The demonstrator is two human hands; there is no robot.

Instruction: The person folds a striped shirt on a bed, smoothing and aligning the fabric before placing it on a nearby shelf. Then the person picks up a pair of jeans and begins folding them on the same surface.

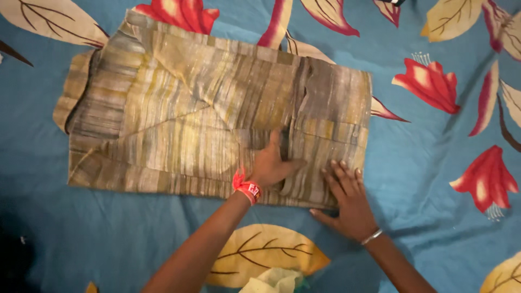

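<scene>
A folded garment (179, 114) of striped olive, tan and grey cloth lies flat on a blue bedsheet (412, 163) printed with red flowers and cream leaves. My left hand (271, 165), with a red band at the wrist, presses flat on the garment's near right part, fingers spread. My right hand (347, 198), with a thin silver bracelet, lies palm down on the garment's near right corner, fingers apart and partly off the edge. Neither hand grips the cloth.
A pale green and white piece of cloth (271, 282) shows at the bottom edge between my arms. A dark object (393, 2) sits at the top edge. The left bottom corner is in dark shadow.
</scene>
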